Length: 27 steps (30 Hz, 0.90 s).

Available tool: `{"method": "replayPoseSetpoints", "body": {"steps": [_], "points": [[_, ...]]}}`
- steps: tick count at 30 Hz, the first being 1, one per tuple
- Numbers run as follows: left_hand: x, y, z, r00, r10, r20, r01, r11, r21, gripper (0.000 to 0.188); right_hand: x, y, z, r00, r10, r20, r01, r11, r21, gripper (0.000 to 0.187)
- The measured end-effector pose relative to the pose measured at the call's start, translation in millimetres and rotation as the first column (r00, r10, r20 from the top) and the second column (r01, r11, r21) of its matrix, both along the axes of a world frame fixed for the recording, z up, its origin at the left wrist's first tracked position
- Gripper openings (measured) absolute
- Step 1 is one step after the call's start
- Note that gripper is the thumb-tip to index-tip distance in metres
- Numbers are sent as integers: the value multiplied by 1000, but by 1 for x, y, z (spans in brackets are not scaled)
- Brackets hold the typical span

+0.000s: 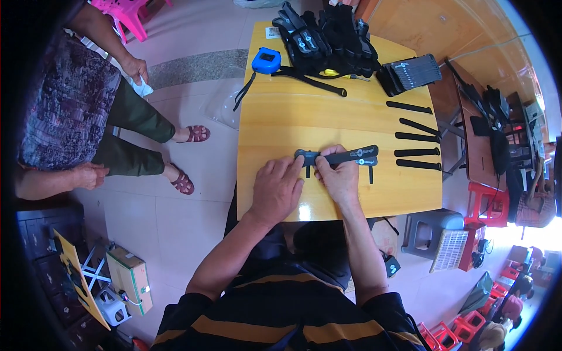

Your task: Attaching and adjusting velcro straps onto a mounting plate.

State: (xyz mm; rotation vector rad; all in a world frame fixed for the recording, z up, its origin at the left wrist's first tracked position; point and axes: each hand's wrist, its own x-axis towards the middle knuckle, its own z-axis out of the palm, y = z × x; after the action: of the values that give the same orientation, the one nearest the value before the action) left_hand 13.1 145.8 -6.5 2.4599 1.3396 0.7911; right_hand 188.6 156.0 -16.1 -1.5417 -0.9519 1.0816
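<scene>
At the near middle of the table lie two black straps with rounded, printed ends, one upper strap [356,155] overlapping a lower strap [367,162]. My left hand [276,188] presses its fingertips on their left end, thumb and forefinger close together there. The upper strap is pinched between thumb and fingers of my right hand [342,180], near its middle. Two short dark strips, a left strip [308,172] and a right strip [371,175], stick out below the straps. Part of the straps is hidden under my fingers.
Several black straps [417,136] lie along the right of the yellow table [281,123]. Behind are a blue tape measure [266,61], a heap of black straps [342,44] and a bundled stack [410,74]. Another person [76,111] sits to the left, holding a white cloth [142,88].
</scene>
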Motion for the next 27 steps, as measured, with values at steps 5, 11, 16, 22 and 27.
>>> {"method": "replayPoseSetpoints", "body": {"steps": [5,11,16,22,27], "points": [[1,-1,-1,999,9,-34,-9,1000,-10,50,0,1,0,1000,10,14,-10,1000,8,7],[3,-2,3,997,17,-72,-20,999,-46,48,0,1,-2,1000,14,19,-14,1000,13,7],[3,-2,5,993,23,-118,-29,998,-49,47,2,0,1,998,12,-55,-12,1000,-12,8],[3,-5,1,991,51,-122,-58,997,-54,47,45,-14,8,989,-119,-89,120,993,5,9],[1,-3,-4,988,57,-142,-64,997,-43,46,92,-32,9,977,-185,-104,182,983,-33,11]]}}
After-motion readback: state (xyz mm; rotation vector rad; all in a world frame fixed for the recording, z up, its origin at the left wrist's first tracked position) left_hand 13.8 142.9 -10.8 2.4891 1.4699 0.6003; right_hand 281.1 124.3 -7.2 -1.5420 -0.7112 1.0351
